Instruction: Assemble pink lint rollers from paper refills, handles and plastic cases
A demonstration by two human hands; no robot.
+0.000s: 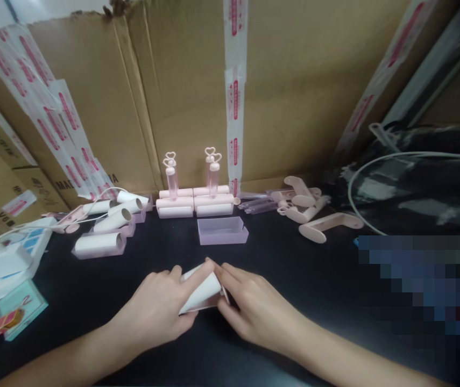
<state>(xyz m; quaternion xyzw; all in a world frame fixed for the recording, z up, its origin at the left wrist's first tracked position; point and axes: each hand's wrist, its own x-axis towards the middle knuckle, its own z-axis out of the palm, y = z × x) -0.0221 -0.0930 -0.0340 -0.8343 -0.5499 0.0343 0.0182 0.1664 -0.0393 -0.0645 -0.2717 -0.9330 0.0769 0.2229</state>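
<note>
Both hands meet over the black table, on a white paper roll [202,292] with a thin pink edge showing at its right end and underside. My left hand [159,303] is wrapped round the roll's left part, its index finger stretched along the top. At the right end, the fingers and thumb of my right hand [252,303] pinch the pink edge; the fingers partly hide what lies there. Just beyond the hands sits a translucent purple tray [224,238] with nothing in it.
Pink-and-white roller assemblies [175,207] stand behind the tray. White rolls in purple trays [98,244] lie left, near a power strip [32,242] and a teal box [22,309]. Pink L-shaped handles [330,223] are piled right, near a white cable [353,183]. Cardboard [185,97] walls the back.
</note>
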